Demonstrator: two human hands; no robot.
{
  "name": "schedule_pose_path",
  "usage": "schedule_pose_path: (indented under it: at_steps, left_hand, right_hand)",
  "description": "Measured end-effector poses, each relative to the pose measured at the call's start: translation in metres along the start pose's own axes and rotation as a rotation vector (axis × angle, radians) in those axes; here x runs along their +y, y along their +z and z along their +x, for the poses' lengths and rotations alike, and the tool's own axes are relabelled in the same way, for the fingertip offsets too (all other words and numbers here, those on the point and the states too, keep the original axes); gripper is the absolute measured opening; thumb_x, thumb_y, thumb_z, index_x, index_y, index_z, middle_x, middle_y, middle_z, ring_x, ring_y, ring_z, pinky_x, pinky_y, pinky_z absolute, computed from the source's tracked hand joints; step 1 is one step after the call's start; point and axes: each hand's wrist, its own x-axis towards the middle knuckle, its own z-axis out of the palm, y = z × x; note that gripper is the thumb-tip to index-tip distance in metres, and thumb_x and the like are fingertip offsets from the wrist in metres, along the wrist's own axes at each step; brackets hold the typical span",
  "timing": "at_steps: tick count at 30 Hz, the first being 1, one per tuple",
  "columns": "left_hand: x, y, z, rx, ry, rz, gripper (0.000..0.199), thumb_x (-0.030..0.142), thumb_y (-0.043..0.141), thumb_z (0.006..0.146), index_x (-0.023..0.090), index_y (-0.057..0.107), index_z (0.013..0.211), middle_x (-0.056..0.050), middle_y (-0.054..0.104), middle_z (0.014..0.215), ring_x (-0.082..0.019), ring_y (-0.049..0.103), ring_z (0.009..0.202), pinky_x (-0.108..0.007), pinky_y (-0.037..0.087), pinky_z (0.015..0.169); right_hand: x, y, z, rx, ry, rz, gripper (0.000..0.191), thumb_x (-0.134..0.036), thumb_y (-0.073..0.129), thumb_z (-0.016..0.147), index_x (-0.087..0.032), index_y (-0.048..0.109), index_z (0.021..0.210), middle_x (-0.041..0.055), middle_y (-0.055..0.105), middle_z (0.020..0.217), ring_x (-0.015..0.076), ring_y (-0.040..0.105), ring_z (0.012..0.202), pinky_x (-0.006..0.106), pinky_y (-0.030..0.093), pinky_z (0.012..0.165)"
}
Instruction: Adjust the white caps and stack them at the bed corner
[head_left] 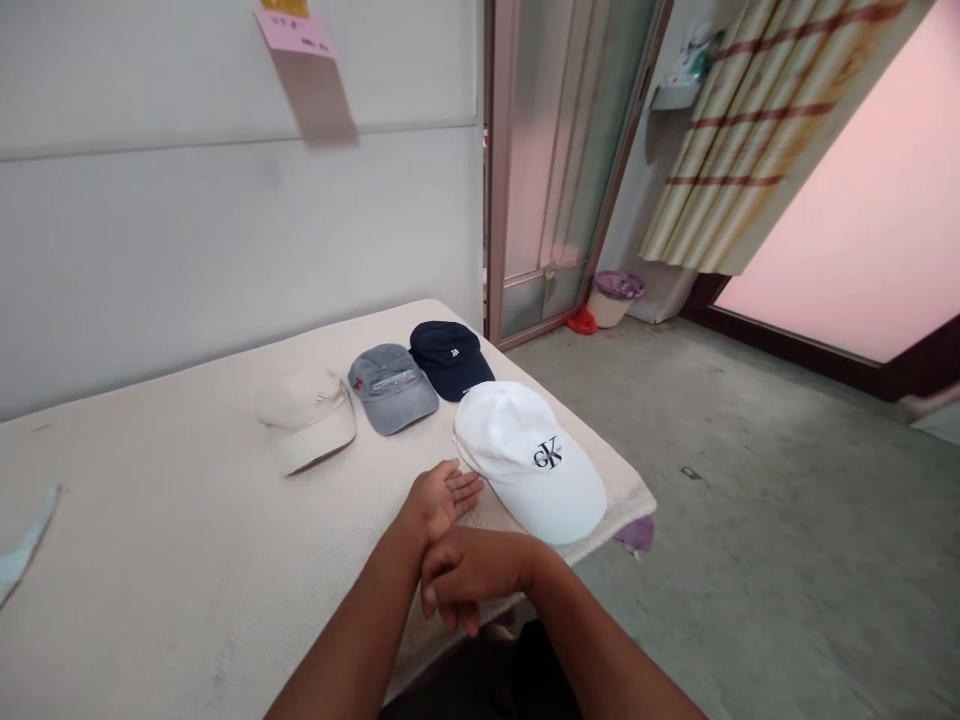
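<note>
On the pale bed or table surface, my left hand lies palm up with its fingers stretched out, holding nothing. Its fingertips reach close to the near side of a white cap with black "CK" letters. My right hand crosses over my left wrist, its fingers loosely bent and apart, with nothing visible in them. Whether it touches the wrist is hard to tell. Beyond the hands are a navy cap, a grey cap and a cream cap, set roughly in a row.
A light blue item shows at the left edge. The wall rises behind, with a pink note stuck on it. To the right are a glass door, a lined bin, a red bag and a curtain.
</note>
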Motion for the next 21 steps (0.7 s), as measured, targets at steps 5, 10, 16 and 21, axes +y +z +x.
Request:
schedule_pose_path:
  at_steps: [5, 10, 16, 21]
  left_hand:
    - [0.002, 0.025, 0.014, -0.046, -0.005, -0.043, 0.022, 0.028, 0.053, 0.082, 0.01, 0.061, 0.093, -0.014, 0.069, 0.091, -0.02, 0.066, 0.079, -0.031, 0.051, 0.08]
    - [-0.003, 0.034, 0.007, -0.127, 0.093, -0.147, 0.025, 0.028, 0.053, 0.081, 0.012, 0.063, 0.099, -0.011, 0.072, 0.088, -0.023, 0.067, 0.083, -0.033, 0.05, 0.083]
    - [0.008, -0.013, -0.025, -0.027, 0.276, -0.33, 0.033, 0.019, 0.053, 0.071, 0.011, 0.064, 0.102, -0.009, 0.074, 0.083, -0.028, 0.067, 0.09, -0.04, 0.05, 0.084]
    - [0.023, -0.084, -0.081, 0.06, 0.351, -0.328, 0.03, 0.008, 0.054, 0.058, 0.013, 0.068, 0.083, -0.005, 0.073, 0.072, -0.028, 0.068, 0.079, -0.041, 0.053, 0.077]
  right_hand:
    - [-0.001, -0.006, -0.014, -0.145, -0.122, 0.171, 0.012, -0.021, 0.055, 0.08, -0.011, 0.06, 0.084, -0.0017, 0.06, 0.06, 0.0081, 0.057, 0.044, 0.018, 0.046, 0.047]
    - [-0.007, -0.001, -0.016, -0.131, -0.128, 0.207, 0.014, -0.026, 0.057, 0.081, -0.012, 0.061, 0.084, -0.0025, 0.059, 0.062, 0.007, 0.056, 0.045, 0.017, 0.045, 0.049]
    - [-0.015, 0.004, -0.01, -0.126, -0.102, 0.229, 0.018, -0.028, 0.06, 0.078, -0.013, 0.062, 0.087, -0.0027, 0.06, 0.063, 0.0063, 0.056, 0.047, 0.017, 0.044, 0.051]
    - [-0.021, 0.008, -0.007, -0.175, -0.218, 0.348, 0.034, -0.039, 0.067, 0.071, -0.01, 0.062, 0.089, 0.0012, 0.062, 0.067, 0.0089, 0.055, 0.048, 0.021, 0.043, 0.051]
